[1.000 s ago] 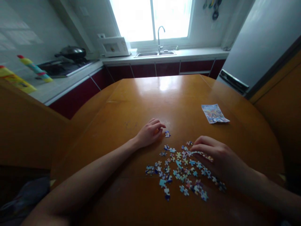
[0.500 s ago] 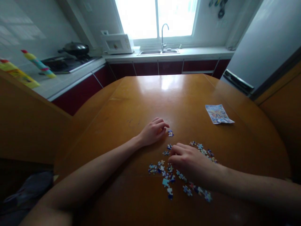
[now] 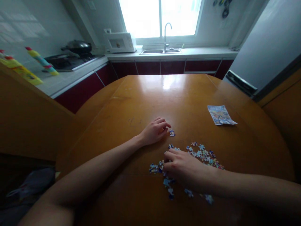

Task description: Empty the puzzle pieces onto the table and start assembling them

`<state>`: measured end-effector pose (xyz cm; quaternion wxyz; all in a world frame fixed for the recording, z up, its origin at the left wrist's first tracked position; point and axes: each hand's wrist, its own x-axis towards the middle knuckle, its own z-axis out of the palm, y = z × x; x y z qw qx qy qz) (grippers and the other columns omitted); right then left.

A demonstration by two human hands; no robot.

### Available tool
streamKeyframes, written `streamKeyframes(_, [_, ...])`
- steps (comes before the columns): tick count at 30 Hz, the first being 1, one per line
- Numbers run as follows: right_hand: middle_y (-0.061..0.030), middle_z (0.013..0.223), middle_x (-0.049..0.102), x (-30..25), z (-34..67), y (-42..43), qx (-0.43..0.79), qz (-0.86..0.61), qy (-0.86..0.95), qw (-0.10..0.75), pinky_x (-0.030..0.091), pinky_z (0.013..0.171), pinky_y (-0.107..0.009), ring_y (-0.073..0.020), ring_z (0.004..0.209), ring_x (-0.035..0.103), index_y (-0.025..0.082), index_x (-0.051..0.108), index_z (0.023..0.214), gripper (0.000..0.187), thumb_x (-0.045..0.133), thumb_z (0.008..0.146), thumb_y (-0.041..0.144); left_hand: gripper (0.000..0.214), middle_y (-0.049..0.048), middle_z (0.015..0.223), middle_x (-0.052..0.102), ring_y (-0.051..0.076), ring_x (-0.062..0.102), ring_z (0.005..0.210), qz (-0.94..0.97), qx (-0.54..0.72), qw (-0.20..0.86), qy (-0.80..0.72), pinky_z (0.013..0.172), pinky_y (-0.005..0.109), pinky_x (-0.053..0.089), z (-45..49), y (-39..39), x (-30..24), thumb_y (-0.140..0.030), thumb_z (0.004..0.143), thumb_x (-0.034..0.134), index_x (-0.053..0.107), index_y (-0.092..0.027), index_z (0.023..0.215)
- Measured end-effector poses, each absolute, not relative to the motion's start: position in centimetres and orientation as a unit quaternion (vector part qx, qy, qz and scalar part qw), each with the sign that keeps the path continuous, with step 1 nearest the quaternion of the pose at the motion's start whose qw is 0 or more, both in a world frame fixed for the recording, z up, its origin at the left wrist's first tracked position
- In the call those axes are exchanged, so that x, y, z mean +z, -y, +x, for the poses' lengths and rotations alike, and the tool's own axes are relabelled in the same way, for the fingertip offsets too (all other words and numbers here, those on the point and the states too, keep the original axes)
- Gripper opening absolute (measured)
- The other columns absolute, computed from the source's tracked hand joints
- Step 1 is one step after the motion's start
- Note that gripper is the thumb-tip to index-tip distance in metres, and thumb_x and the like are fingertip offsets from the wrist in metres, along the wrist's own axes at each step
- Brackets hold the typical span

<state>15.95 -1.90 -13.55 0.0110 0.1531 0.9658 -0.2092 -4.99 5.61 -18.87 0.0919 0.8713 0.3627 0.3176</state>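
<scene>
My left hand point(image 3: 156, 131) rests on the table with loosely bent fingers apart and nothing visible in them. Just right of its fingertips lies a small group of joined jigsaw pieces point(image 3: 172, 133), blue and white. Lower down, my right hand point(image 3: 180, 163) is over a spread of loose jigsaw pieces point(image 3: 204, 156), its thumb and fingers bent together and pointing down. What is between those fingertips is hidden. More jigsaw pieces point(image 3: 154, 168) lie left of the right hand, and a turquoise piece point(image 3: 166, 182) lies below it. The right hand covers part of the spread.
A wooden table point(image 3: 131, 106) fills the middle. On its right side lies a creased printed sheet point(image 3: 221, 115). Beyond are a counter with a sink point(image 3: 152, 51), a microwave point(image 3: 121, 42), a pan point(image 3: 78, 47) on the stove and yellow bottles point(image 3: 23, 71).
My right hand has moved slightly down and left over the pieces, uncovering more of them on its upper right. The left hand stays beside the joined pieces. The whole view has shifted a little.
</scene>
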Motion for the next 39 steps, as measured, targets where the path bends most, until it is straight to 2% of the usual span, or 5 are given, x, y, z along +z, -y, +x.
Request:
streamKeyframes(11, [-0.0069,0.09,0.062,-13.9,15.5,2.3,-0.206,0.17,-0.964,0.0,0.038,0.069,-0.029,-0.0185,0.081,0.05,0.015,0.063,0.086,0.007,0.058,0.09,0.015,0.018,0.0078,0.094,0.065,0.019,0.055,0.091,0.871,0.318,0.093,-0.364,0.083,0.034,0.05,-5.0,-5.7,-18.9,-0.016,0.095,0.05,0.068,-0.017,0.1])
streamKeyframes(17, [-0.0031,0.082,0.066,-13.8,15.6,2.6,-0.337,0.192,-0.922,-0.022,0.042,0.072,-0.026,-0.0147,0.077,0.055,0.016,0.063,0.078,0.008,0.061,0.08,0.009,0.018,0.0074,0.093,0.065,0.019,0.055,0.091,0.867,0.32,0.097,-0.368,0.083,0.035,0.05,-5.0,-5.6,-18.8,-0.015,0.094,0.051,0.068,-0.017,0.1])
streamKeyframes(22, [0.001,0.071,0.066,-14.2,16.6,-0.6,-0.472,0.291,-0.814,-0.17,0.043,0.058,-0.023,-0.0105,0.063,0.055,0.016,0.068,0.085,0.01,0.064,0.078,0.01,0.015,0.0057,0.088,0.063,0.019,0.055,0.09,0.848,0.34,0.099,-0.394,0.082,0.034,0.049,-5.2,-5.6,-18.7,-0.016,0.093,0.053,0.068,-0.018,0.096])
streamKeyframes(26, [-0.0042,0.076,0.073,-14.5,17.5,-5.6,-0.526,0.345,-0.718,-0.298,0.051,0.065,-0.028,-0.0139,0.068,0.062,0.016,0.074,0.085,0.01,0.072,0.077,0.022,0.008,0.0034,0.083,0.061,0.018,0.054,0.088,0.835,0.364,0.073,-0.406,0.08,0.032,0.048,-5.3,-5.6,-18.8,-0.017,0.091,0.061,0.068,-0.019,0.093])
streamKeyframes(39, [-0.0082,0.075,0.076,-16.7,16.6,-8.5,-0.623,0.394,-0.597,-0.316,0.058,0.066,-0.032,-0.0178,0.067,0.071,0.013,0.073,0.087,0.027,0.08,0.07,0.033,0.015,0.0024,0.075,0.059,0.017,0.052,0.079,0.825,0.4,0.026,-0.398,0.071,0.03,0.046,-4.6,-5.4,-18.5,-0.036,0.088,0.072,0.073,-0.021,0.089])
